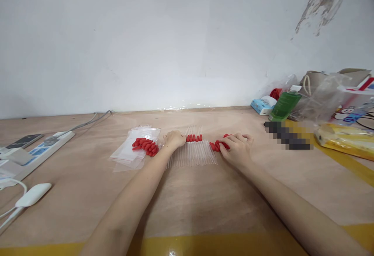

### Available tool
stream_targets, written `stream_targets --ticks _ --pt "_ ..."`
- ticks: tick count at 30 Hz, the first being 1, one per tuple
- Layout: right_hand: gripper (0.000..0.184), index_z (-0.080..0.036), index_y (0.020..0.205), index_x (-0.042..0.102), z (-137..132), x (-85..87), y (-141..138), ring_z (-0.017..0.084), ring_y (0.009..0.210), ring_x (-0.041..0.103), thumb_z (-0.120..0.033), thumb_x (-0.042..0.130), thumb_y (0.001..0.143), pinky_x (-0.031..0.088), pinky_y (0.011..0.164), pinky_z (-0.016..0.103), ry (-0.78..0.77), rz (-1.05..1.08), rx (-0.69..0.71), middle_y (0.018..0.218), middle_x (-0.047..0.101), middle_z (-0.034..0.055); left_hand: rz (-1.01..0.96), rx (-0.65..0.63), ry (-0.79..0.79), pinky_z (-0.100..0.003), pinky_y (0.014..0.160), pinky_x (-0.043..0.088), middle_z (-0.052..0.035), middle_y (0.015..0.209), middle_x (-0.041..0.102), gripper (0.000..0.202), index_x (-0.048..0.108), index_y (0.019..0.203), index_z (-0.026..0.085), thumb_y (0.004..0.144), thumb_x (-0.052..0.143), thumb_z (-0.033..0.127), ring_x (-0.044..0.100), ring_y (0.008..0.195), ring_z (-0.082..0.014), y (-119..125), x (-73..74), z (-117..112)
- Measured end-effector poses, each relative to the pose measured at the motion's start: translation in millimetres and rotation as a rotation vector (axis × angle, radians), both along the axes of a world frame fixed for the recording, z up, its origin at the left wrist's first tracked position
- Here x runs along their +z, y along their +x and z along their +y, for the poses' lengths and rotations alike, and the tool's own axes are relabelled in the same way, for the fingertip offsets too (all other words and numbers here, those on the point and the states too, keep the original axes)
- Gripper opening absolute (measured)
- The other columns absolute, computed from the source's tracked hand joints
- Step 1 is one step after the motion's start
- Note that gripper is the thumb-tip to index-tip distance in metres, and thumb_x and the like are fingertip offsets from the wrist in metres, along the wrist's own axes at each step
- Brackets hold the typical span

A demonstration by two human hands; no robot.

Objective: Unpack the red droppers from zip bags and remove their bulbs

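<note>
Thin clear tubes [191,154] lie side by side in a row at the middle of the table. Along their far ends, several carry red rubber bulbs [194,138], and thin clear tips stick out beyond these. My left hand [174,140] rests at the row's far left end with its fingers curled; what they hold is hidden. To the right of the row, my right hand [238,147] bends over a small pile of loose red bulbs [214,146], thumb and forefinger closed around one. Another heap of red bulbs [146,146] lies on clear plastic bags [125,150] left of my left hand.
At left are a white power strip [43,154], a phone [25,141] and a white plug with cable [33,195]. On the right stand a green bottle [284,104], a tissue pack [261,106], a plastic cup [353,104] and a yellow packet [344,139]. A wall closes the back.
</note>
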State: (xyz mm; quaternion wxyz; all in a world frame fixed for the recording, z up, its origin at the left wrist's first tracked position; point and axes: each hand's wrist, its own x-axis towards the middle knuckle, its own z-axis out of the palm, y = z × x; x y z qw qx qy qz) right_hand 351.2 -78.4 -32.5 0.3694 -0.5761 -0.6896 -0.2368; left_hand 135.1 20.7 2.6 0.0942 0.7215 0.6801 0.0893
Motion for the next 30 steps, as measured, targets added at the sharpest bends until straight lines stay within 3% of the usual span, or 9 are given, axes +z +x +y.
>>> stream_targets --ticks 5,9,11,14,17,20,25,30 --pt "0.017 -0.022 0.070 0.066 -1 -0.3 -1 0.016 0.077 0.053 -0.021 0.051 0.077 0.017 0.086 0.040 -0.018 0.031 0.001 0.072 0.067 0.0005 -0.052 0.004 0.108 -0.038 0.078 0.039 -0.0137 0.090 0.066 0.028 0.061 0.083 0.017 0.082 0.042 0.038 0.058 0.095 -0.0288 -5 5.7 -7" --pt "0.019 -0.022 0.066 0.065 -1 -0.3 -2 0.017 0.079 0.052 -0.028 0.053 0.078 0.016 0.086 0.041 -0.018 0.051 -0.006 0.077 0.066 0.0016 -0.111 -0.057 0.260 -0.032 0.073 0.041 -0.0095 0.090 0.064 0.023 0.053 0.090 0.017 0.087 0.037 0.034 0.059 0.088 -0.0226 -21 9.5 -29" --pt "0.019 -0.022 0.068 0.066 -2 1.3 -4 0.017 0.080 0.052 -0.031 0.053 0.079 0.019 0.085 0.040 0.018 0.072 -0.019 0.082 0.065 0.0026 -0.158 -0.149 0.329 -0.028 0.070 0.042 -0.0045 0.083 0.063 0.018 0.050 0.089 0.018 0.088 0.038 0.032 0.059 0.080 -0.0179 -35 5.0 -47" --pt "0.017 -0.021 0.078 0.066 -7 5.2 -12 0.017 0.080 0.053 -0.032 0.053 0.080 0.024 0.083 0.038 0.110 0.120 0.002 0.086 0.064 0.0045 -0.292 -0.412 0.498 -0.027 0.065 0.044 -0.0020 0.078 0.060 0.013 0.049 0.085 0.018 0.087 0.042 0.029 0.057 0.072 -0.0156 -58 -9.5 -76" --pt "0.020 -0.020 0.091 0.064 -18 7.3 -28 0.018 0.085 0.053 -0.033 0.054 0.079 0.028 0.082 0.036 0.129 0.101 0.149 0.092 0.063 0.0068 -0.321 -0.585 0.599 -0.027 0.068 0.046 -0.0032 0.085 0.060 0.011 0.052 0.092 0.019 0.087 0.044 0.024 0.058 0.078 -0.0153 -76 -26.5 -100" --pt "0.024 -0.021 0.103 0.060 -29 5.2 -48 0.018 0.090 0.053 -0.030 0.052 0.081 0.026 0.087 0.037 0.065 -0.003 0.355 0.098 0.063 0.0058 -0.333 -0.659 0.649 -0.025 0.071 0.048 -0.0039 0.089 0.059 0.017 0.054 0.101 0.019 0.088 0.044 0.021 0.058 0.081 -0.0138 -83 -37.8 -112" --pt "0.023 -0.022 0.103 0.060 -36 -4.2 -66 0.013 0.077 0.052 -0.028 0.050 0.084 0.020 0.091 0.039 -0.001 -0.094 0.494 0.078 0.065 0.0002 -0.332 -0.698 0.636 -0.024 0.073 0.049 -0.0040 0.090 0.058 0.017 0.055 0.101 0.019 0.088 0.045 0.019 0.057 0.082 -0.0129 -80 -44.3 -114" --pt "0.016 -0.023 0.083 0.064 -36 -9.6 -66 0.010 0.064 0.044 -0.026 0.049 0.084 0.020 0.088 0.038 -0.049 -0.162 0.538 0.054 0.055 -0.0041 -0.285 -0.774 0.622 -0.027 0.073 0.046 -0.0037 0.087 0.060 0.014 0.055 0.099 0.019 0.087 0.047 0.019 0.057 0.079 -0.0140 -84 -47.0 -115"
